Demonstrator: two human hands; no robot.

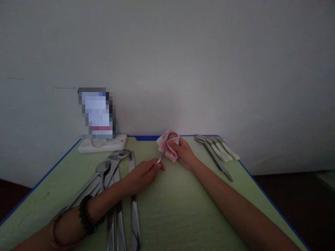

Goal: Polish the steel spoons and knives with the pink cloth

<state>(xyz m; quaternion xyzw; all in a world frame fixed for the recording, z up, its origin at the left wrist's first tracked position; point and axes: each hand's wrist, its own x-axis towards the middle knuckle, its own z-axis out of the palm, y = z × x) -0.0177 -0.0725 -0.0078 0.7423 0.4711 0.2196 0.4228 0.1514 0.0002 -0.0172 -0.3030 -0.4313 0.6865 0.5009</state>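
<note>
A metal spoon [162, 155] is held up over the middle of the table, its bowl toward the wall. My left hand [143, 175] is closed around its handle. A pink and white cloth [163, 139] lies around the bowl, and my right hand [184, 153] pinches the cloth against the spoon. Under and beside my left forearm lie several loose metal spoons [103, 168] and long flat table knives [134, 209], partly hidden by the arm. To the right of my right hand rest more spoons [201, 139], several with pale handles.
The light green table [183, 216] has a blue edge and stands against a grey wall [167, 62]. At the back left, a phone [98, 113] with a blurred screen leans upright on a white base [104, 143]. Dark floor [285, 198] shows on the right.
</note>
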